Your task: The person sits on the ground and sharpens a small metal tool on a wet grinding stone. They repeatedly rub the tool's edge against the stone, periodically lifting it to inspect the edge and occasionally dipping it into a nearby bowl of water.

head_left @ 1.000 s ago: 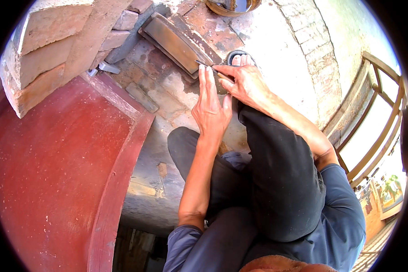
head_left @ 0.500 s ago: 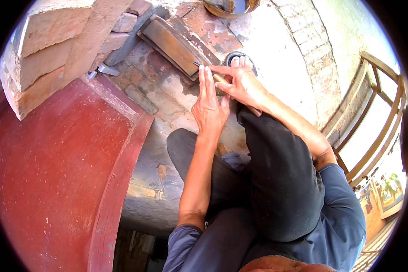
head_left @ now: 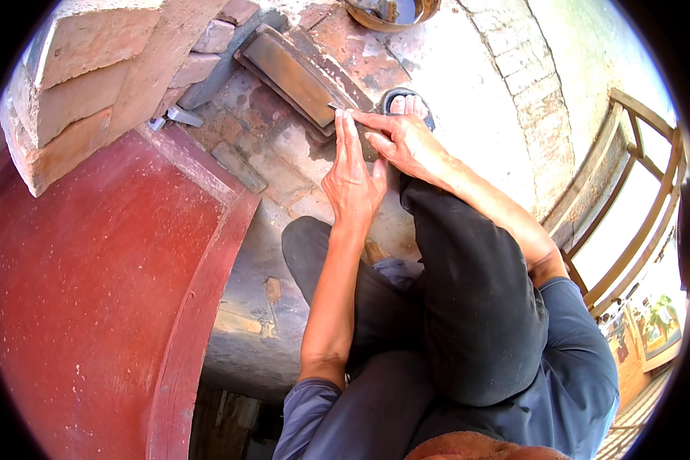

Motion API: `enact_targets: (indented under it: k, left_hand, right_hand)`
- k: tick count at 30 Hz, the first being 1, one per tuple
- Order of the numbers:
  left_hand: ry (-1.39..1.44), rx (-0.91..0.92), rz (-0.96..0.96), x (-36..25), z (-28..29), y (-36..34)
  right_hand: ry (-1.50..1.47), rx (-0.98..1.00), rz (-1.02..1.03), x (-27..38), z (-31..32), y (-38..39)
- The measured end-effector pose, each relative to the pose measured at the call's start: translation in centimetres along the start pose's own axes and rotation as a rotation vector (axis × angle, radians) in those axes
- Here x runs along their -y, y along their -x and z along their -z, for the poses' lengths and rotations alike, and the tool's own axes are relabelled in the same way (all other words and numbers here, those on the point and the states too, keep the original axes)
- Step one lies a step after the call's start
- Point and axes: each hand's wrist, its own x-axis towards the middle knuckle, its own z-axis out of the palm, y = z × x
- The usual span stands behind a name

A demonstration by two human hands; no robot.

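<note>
A long tan sharpening stone (head_left: 287, 73) lies in a dark wooden block on the brick floor, ahead of my hands. My right hand (head_left: 410, 146) is closed round a chisel, index finger stretched along it toward the stone's near end. Only the narrow dark metal tip of the chisel (head_left: 332, 106) shows; its handle is hidden by my hand. My left hand (head_left: 353, 180) lies with straight fingers, fingertips pressing near the chisel's tip and thumb apart. Both hands' fingertips meet at the stone's near right corner.
A brown bowl (head_left: 395, 21) with liquid stands beyond the stone. My sandalled foot (head_left: 408, 107) is just right of it. A large red panel (head_left: 107, 291) and a brick pillar (head_left: 92, 84) fill the left. A wooden chair frame (head_left: 629, 176) stands at right.
The wooden handle that showed below my right hand is now out of sight. My right hand has turned slightly, and my left hand has shifted a little to the left.
</note>
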Motion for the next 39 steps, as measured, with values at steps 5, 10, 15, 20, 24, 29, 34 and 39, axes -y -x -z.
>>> enact_targets:
  k: [5, 10, 15, 20, 24, 29, 34, 39]
  left_hand:
    - [0.025, 0.024, 0.025, -0.3, 0.0, 0.0]
    - [0.067, 0.043, 0.049, -0.8, -0.3, -0.1]
    - [0.032, -0.101, -0.025, -0.7, -1.4, 0.1]
    - [0.189, 0.006, 0.078, -2.1, -0.9, 0.9]
    - [0.109, -0.105, 0.002, -1.0, -0.4, -1.3]
    - [0.191, 0.014, 0.103, -2.8, -0.4, 0.7]
    - [0.116, -0.116, 0.001, -1.1, 0.5, -1.7]
    - [0.133, 0.069, 0.137, -2.5, -0.4, 0.6]
  right_hand:
    - [-0.012, 0.036, -0.054, 0.9, 0.5, -0.3]
    - [0.061, 0.023, -0.059, 0.7, 0.4, -0.5]
    - [0.054, -0.022, -0.024, 0.9, 0.0, -0.4]
    - [0.053, -0.017, -0.034, 0.8, 0.3, 0.8]
    - [0.071, -0.034, -0.015, 1.9, 0.1, -1.8]
    - [0.143, -0.042, -0.003, 0.1, 0.0, 0.7]
    - [0.057, 0.006, -0.055, 2.8, 0.1, -2.1]
    - [0.113, -0.113, 0.080, -1.1, -0.7, 0.5]
